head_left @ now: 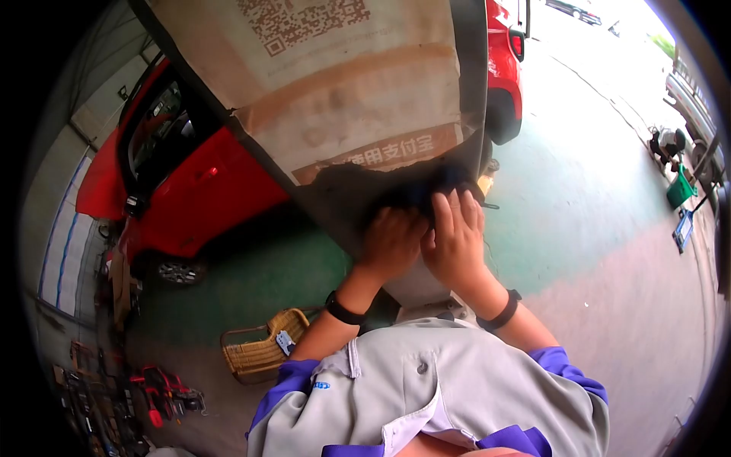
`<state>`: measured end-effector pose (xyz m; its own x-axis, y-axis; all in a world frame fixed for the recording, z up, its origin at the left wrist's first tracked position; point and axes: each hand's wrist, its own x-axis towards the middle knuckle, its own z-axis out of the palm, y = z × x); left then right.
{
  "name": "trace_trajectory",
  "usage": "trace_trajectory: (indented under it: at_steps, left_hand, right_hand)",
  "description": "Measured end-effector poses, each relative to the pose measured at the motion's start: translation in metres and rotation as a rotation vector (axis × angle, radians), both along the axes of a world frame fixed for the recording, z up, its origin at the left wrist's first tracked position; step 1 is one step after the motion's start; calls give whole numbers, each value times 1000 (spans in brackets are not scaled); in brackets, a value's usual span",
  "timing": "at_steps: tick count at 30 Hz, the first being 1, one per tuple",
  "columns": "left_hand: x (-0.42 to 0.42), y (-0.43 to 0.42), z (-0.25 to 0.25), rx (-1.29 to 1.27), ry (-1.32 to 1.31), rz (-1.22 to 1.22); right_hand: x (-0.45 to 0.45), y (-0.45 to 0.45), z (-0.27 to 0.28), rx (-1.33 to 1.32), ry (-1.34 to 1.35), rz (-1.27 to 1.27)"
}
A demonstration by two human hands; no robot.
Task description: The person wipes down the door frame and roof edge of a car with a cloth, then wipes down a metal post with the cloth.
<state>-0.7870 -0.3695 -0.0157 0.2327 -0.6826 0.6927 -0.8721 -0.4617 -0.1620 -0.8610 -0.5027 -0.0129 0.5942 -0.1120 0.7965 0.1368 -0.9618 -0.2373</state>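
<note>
A large upright panel (350,91) with a worn printed poster and a QR code stands close in front of me. Its lower part is dark, and a dark cloth-like thing (415,190) lies against it. My left hand (392,240) rests on this dark area in shadow, its fingers bent; what they hold, if anything, is hidden. Beside it my right hand (457,232) lies with its fingers close together, their tips at the dark material. The two hands nearly touch at the thumbs.
Behind the panel is a red car (205,194). A wicker chair (263,346) stands at the lower left, with red tools (160,392) on the floor beyond it. Along the right side are a green bucket (680,189) and a blue object (683,230).
</note>
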Motion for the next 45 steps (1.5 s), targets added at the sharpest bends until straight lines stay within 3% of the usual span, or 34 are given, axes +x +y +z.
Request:
trace_trajectory:
  at_steps: [4, 14, 18, 22, 29, 37, 43, 45]
  left_hand:
    - [2, -8, 28, -86, -83, -71]
    - [-2, 6, -23, -1, 63, 7]
    - [-3, 0, 12, -109, -112, 69]
    - [-5, -9, 27, -133, -113, 102]
    - [10, 0, -24, -131, -92, 96]
    - [6, -10, 13, -174, -110, 31]
    - [15, 0, -3, -74, 44, 20]
    - [19, 5, -17, -115, -87, 39]
  right_hand:
    - [-1, -5, 21, 34, -15, 37]
    - [-8, 5, -13, 54, 75, 97]
    - [-2, 2, 11, 97, -7, 129]
    - [10, 3, 20, 26, -114, 47]
    - [11, 10, -3, -88, -90, 69]
    - [3, -1, 31, -52, -30, 67]
    - [9, 10, 23, -59, -89, 58]
    - [7, 15, 14, -59, -98, 99]
